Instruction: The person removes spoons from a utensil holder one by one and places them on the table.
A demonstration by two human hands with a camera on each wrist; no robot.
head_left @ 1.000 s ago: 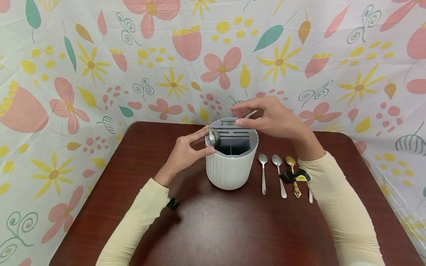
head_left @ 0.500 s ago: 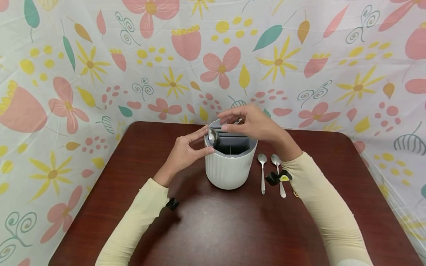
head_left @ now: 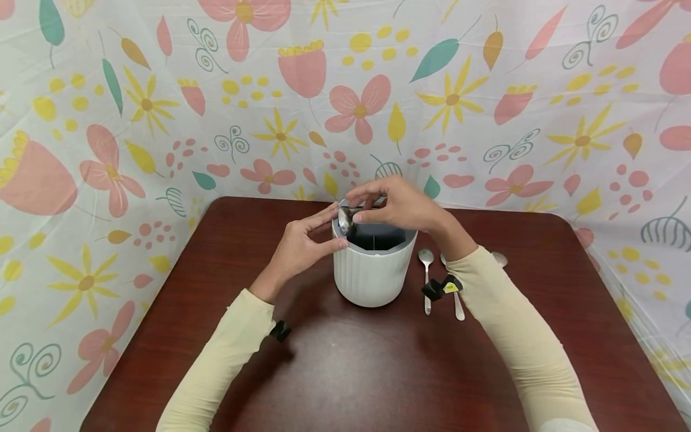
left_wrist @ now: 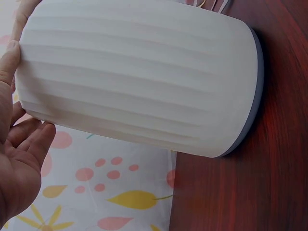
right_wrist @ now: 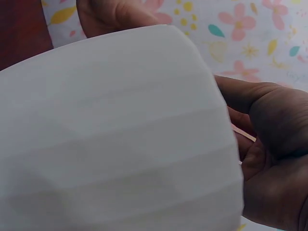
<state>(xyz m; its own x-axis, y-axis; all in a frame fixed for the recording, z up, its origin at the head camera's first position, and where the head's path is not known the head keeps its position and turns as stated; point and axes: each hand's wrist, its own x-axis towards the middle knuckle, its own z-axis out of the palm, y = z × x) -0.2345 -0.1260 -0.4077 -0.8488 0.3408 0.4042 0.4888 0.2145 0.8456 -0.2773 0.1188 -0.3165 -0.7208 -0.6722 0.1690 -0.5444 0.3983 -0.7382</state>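
A white ribbed utensil holder (head_left: 372, 279) with a grey divided insert stands on the table. One silver spoon (head_left: 344, 222) leans inside it at the left, bowl up at the rim, its handle hidden. My left hand (head_left: 302, 243) rests along the holder's left side, thumb at the front rim and straight fingers farther back. Over the opening is my right hand (head_left: 402, 207), thumb tip right at the spoon's bowl and loosely bent fingers above and behind it. In the right wrist view the holder's wall hides the right fingertips.
To the right of the holder lie a silver spoon (head_left: 426, 258) and a second spoon (head_left: 459, 307) partly under the right wrist. Another spoon's bowl (head_left: 499, 259) shows beyond the right sleeve (head_left: 502, 318). A flowered cloth (head_left: 216, 90) hangs behind the dark wooden table (head_left: 335, 372).
My right hand has moved left and down over the holder, its thumb reaching the spoon's bowl. The right forearm now hides the gold spoon. My left hand has stayed in place.
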